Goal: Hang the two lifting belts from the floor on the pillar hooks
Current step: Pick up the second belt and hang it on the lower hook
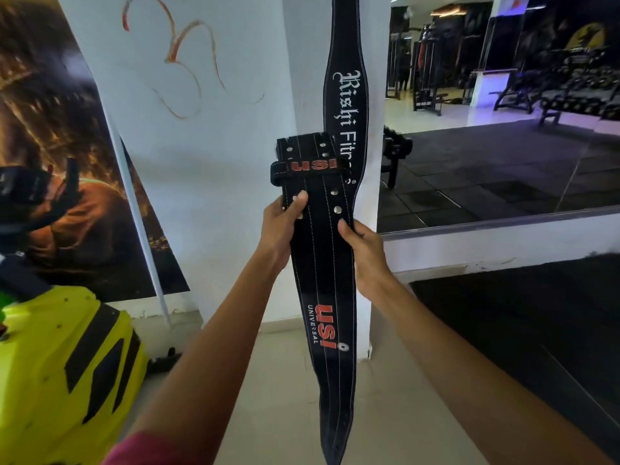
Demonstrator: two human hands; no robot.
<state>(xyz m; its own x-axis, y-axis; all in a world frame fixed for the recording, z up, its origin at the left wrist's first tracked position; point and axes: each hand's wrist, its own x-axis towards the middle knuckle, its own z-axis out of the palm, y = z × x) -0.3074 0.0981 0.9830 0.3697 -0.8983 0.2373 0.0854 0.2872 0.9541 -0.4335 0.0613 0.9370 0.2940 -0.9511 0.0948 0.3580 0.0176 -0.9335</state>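
A black belt with white "Rishi Fitness" lettering [347, 95] hangs flat against the white pillar [302, 62]; its top runs out of frame, so the hook is hidden. In front of it I hold a second black belt with red "USI" print [323, 297] upright, buckle end up, tail dangling toward the floor. My left hand [281, 226] grips its left edge with the thumb on the front. My right hand [360, 245] grips the right edge at about the same height.
A yellow-green machine [57, 370] stands at the lower left. A large poster [57, 146] covers the left wall. Right of the pillar a wall mirror [503, 129] reflects gym racks and dumbbells. Black rubber flooring [520, 330] lies at the right, pale tiles underfoot.
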